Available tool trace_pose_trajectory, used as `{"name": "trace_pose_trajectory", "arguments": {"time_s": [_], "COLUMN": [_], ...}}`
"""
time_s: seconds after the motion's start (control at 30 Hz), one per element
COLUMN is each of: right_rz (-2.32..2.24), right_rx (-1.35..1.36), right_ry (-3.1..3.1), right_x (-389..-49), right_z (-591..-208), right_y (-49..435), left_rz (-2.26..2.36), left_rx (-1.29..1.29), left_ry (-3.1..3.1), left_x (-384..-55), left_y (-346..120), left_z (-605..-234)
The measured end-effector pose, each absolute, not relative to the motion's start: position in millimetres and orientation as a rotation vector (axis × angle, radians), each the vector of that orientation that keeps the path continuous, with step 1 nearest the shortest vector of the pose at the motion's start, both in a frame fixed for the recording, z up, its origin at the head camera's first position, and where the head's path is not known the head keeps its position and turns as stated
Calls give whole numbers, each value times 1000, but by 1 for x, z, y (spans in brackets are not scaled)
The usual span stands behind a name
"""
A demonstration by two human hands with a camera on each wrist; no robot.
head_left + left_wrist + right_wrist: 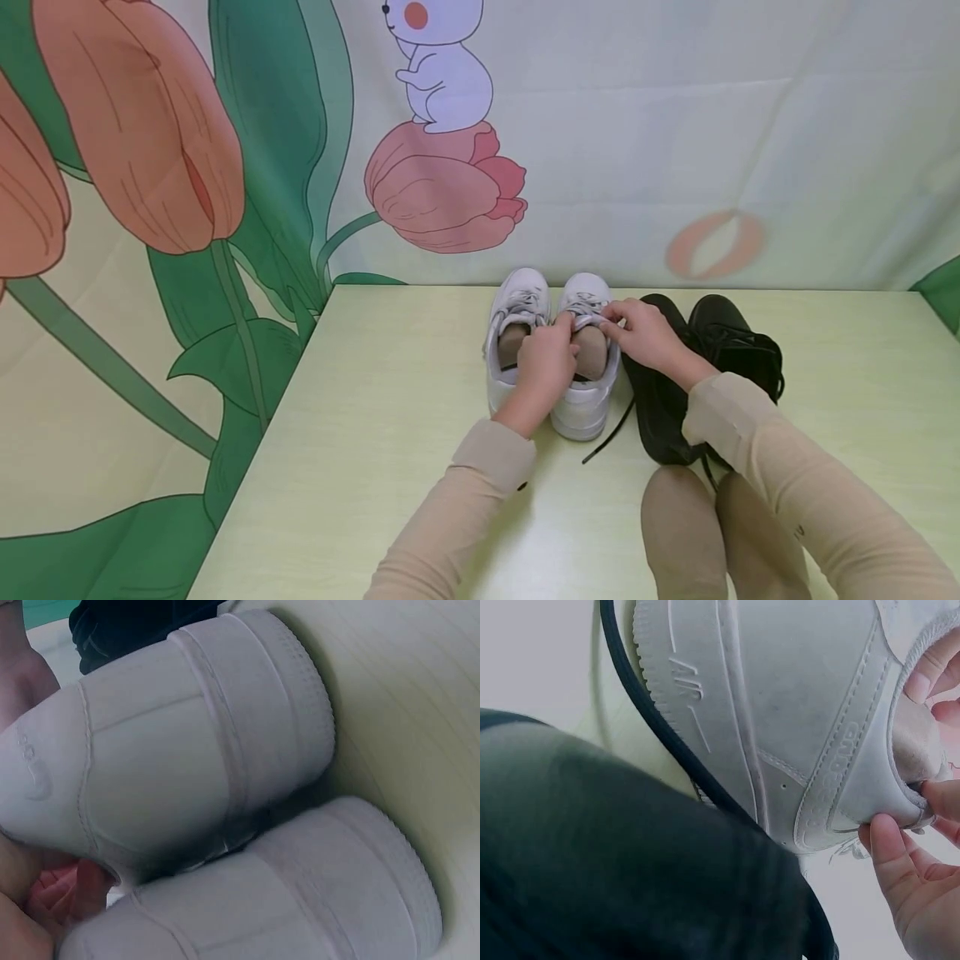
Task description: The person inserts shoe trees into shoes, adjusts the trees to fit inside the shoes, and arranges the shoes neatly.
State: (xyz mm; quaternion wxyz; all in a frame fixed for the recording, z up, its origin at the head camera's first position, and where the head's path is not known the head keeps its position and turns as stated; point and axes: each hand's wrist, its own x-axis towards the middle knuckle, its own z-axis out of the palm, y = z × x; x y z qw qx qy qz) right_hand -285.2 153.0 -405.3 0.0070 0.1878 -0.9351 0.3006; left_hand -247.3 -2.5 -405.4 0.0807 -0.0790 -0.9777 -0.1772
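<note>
A pair of white lace-up sneakers stands side by side with toes to the wall, the left sneaker (501,392) and the right sneaker (581,412). My left hand (546,358) has curled fingers and grips the inner edge of the right sneaker's opening, near the tongue. On the other side, my right hand (647,333) pinches the outer edge of the same opening between thumb and fingers, as the right wrist view shows closely. Between the hands, a tan insert (590,354) fills the shoe. The left sneaker holds a similar insert (512,344). Its nearer side is partly hidden by my left hand.
Black shoes (660,417) stand right of the sneakers, partly under my right forearm. A loose black lace (611,433) trails beside the right sneaker. Two rounded tan shapes (681,525) lie in front. Behind the pale table (360,417) hangs a printed cloth (600,150).
</note>
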Motion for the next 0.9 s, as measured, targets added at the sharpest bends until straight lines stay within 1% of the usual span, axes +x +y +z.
{"name": "trace_pose_trajectory", "arguments": {"time_s": [0.43,0.57,0.9], "right_rz": [928,923,912], "right_rx": [619,626,629], "right_ry": [-2917,-2912,-2926], "right_x": [-288,-288,-287], "right_z": [-407,-407,-407], "right_y": [155,155,155], "left_rz": [-133,-129,-239], "left_rx": [-512,-583,-574], "left_ry": [-2763,-2838,-2881], "left_x": [-252,-257,-263], "left_y": [-8,-10,-10], "left_z": [-407,-406,-407]}}
